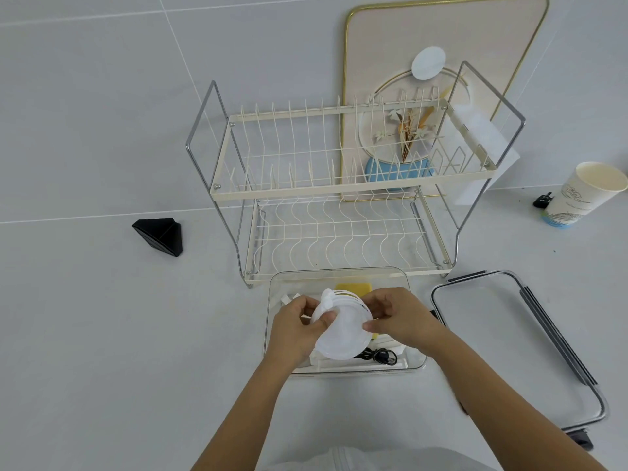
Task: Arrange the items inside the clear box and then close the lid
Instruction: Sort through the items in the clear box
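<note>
Left hand (295,326): gripping the white round fan (339,329) from the left, thumb curling over its front face.
Right hand (397,319): pinching the fan's right rim, fingers curling behind it.
Fan: hanging tilted between both hands, above the clear box (272,321).
Box contents: yellow sponge (352,287) far side, black cable (382,355) near side.
Lid (503,338): lying on the floor, right of the box.
Dish rack (339,185): standing just beyond the box.

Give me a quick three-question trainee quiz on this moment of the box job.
1. True or false: the lid is already on the clear box.
2. What do the left hand and right hand hold? A) paper cup B) white round item C) black cable
3. Fill in: the lid lies to the ____ of the box.

Key: 1 false; 2 B, the white round item; 3 right.
</note>
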